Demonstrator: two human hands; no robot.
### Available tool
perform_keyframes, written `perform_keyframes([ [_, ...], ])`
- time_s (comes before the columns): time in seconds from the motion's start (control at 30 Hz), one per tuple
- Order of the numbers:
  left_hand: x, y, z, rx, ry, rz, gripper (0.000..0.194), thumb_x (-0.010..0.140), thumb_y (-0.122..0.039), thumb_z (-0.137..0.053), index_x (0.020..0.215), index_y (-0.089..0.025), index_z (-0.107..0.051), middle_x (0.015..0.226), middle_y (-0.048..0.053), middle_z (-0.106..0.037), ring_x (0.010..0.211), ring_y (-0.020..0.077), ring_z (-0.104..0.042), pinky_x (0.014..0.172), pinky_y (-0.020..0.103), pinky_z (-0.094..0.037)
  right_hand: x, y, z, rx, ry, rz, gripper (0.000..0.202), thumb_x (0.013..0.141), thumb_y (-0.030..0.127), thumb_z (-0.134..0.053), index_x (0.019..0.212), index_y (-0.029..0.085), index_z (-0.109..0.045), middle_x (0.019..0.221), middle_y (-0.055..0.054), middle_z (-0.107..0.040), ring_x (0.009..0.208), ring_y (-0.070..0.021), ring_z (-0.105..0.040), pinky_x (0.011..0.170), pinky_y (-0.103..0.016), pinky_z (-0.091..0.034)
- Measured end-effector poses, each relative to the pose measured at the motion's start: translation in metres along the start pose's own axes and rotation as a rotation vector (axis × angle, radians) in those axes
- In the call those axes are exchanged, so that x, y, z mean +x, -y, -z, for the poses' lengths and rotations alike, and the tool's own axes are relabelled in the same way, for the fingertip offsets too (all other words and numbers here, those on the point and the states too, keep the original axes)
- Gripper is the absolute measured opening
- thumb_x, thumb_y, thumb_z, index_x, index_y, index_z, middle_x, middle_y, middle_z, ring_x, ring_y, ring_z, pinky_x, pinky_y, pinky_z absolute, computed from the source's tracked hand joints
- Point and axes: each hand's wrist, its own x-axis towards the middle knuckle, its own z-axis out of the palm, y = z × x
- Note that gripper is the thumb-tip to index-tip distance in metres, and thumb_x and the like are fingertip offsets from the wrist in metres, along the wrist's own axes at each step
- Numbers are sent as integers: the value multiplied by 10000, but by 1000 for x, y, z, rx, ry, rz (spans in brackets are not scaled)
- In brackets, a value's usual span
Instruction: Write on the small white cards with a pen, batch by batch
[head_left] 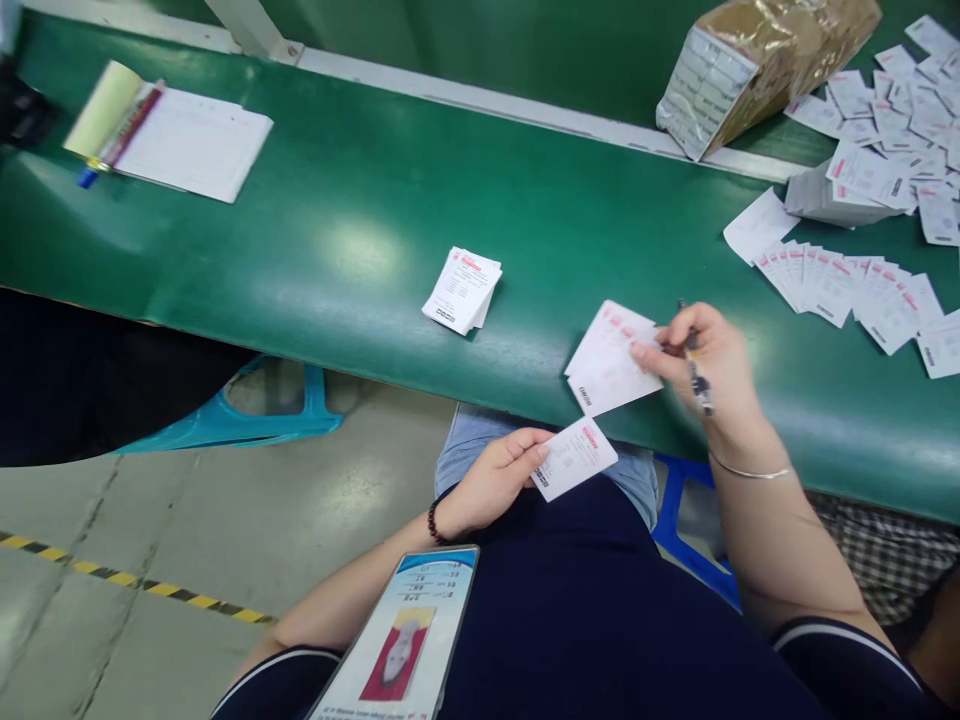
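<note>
Printed white cards are pinched between the thumb and fingers of my left hand, just off the table's front edge. My right hand has a dark pen across its fingers, and its thumb and fingertips touch the right side of some fanned white cards. Those cards lie near the table edge; whether they are lifted at that side I cannot tell. A small stack of printed cards rests on the green table, to the left of the fanned cards.
Several cards lie in a row at the right, below a thick card stack and a scattered pile. A taped carton stands at the back. A notepad lies far left. Blue stools show below.
</note>
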Motion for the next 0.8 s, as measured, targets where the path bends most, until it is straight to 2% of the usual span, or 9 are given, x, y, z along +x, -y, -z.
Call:
perform_keyframes([
  [0.1, -2, -35, 33, 184, -298, -269, 385, 825, -502, -661, 1018, -170, -690, 914, 50, -724, 759, 154, -644, 698, 265, -514, 7, -2, 17, 96, -121, 8, 481, 532, 362, -897, 687, 248, -456, 735, 17, -570, 602, -133, -533, 542, -307, -488],
  [0.2, 13, -79, 71, 495, -627, -586, 348, 866, -443, -608, 1068, -172, -691, 1012, 70, -718, 881, 184, -646, 785, 294, -513, 5, -5, 20, 172, -120, 8, 509, 502, 369, -918, 679, 250, -456, 718, 22, -553, 618, -144, -552, 556, -318, -508],
  [0.3, 41, -113, 96, 774, -790, -695, 288, 896, -331, -531, 1053, -158, -700, 1044, 82, -705, 961, 210, -633, 870, 345, -503, -2, -5, 12, 180, -65, -18, 510, 519, 390, -911, 678, 244, -449, 703, 30, -551, 579, -126, -539, 512, -290, -477],
  [0.4, 60, -130, 97, 974, -875, -666, 275, 880, -223, -510, 1067, -137, -692, 1069, 125, -675, 1035, 257, -607, 969, 439, -459, -6, -6, 6, 145, 4, -49, 503, 555, 409, -892, 693, 238, -439, 709, 31, -561, 533, -104, -514, 476, -270, -436],
  [0.5, 52, -125, 78, 1066, -980, -777, 376, 831, -196, -593, 1202, -149, -627, 1259, 167, -567, 1223, 318, -493, 1082, 515, -351, -7, -9, 8, 90, 65, -79, 514, 562, 417, -885, 702, 233, -427, 699, 36, -556, 518, -93, -493, 465, -258, -414],
  [0.57, 34, -108, 58, 1042, -890, -829, 386, 849, -248, -600, 1229, -178, -607, 1266, 148, -562, 1195, 301, -516, 1063, 498, -385, -6, -10, 9, 63, 122, -103, 521, 560, 418, -885, 699, 229, -419, 679, 42, -548, 524, -93, -494, 469, -252, -412],
  [0.6, 25, -97, 47, 1022, -748, -799, 341, 863, -283, -592, 1190, -192, -626, 1191, 121, -611, 1099, 266, -577, 1012, 458, -443, -6, -11, 10, 61, 164, -119, 522, 565, 421, -882, 699, 227, -416, 674, 42, -551, 532, -96, -502, 472, -251, -414],
  [0.7, 4, -59, 15, 774, -278, -486, 330, 868, -393, -603, 1130, -195, -642, 984, 64, -707, 808, 179, -669, 777, 332, -560, -6, -8, 7, 78, 305, -159, 529, 566, 427, -878, 700, 222, -409, 688, 36, -572, 548, -100, -522, 473, -246, -420],
  [0.8, 0, -26, -5, 475, -75, -246, 400, 857, -452, -611, 1136, -165, -621, 918, 66, -718, 710, 160, -681, 646, 280, -567, -7, -2, 0, 76, 402, -172, 534, 554, 411, -887, 696, 218, -410, 733, 21, -598, 577, -104, -540, 481, -243, -436],
])
